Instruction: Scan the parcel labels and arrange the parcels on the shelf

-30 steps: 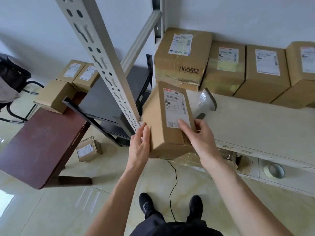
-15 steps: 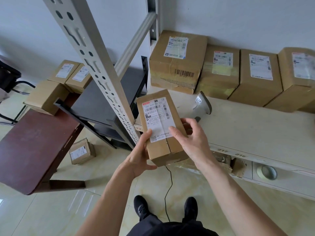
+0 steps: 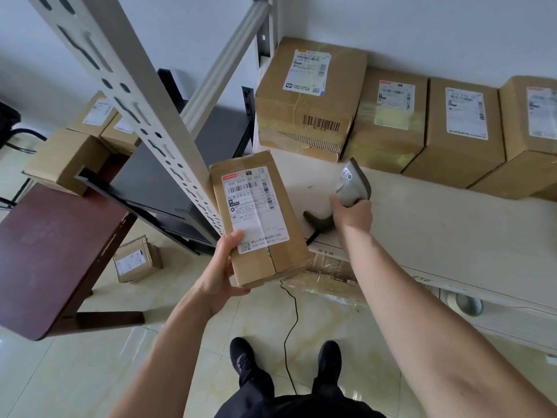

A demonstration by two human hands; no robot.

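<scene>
Left hand (image 3: 221,274) grips the parcel (image 3: 259,218) by one corner only, right hand (image 3: 351,209) closing on the scanner (image 3: 351,185), so w/ such grip the parcel may tip & drop.

One brown cardboard parcel (image 3: 259,218), white printed label (image 3: 254,208) facing up, is held off the shelf (image 3: 437,236) at its near-left corner, beside a grey handheld scanner (image 3: 351,188) resting on the shelf, with four labelled parcels (image 3: 391,122) ranged along the back wall.
</scene>
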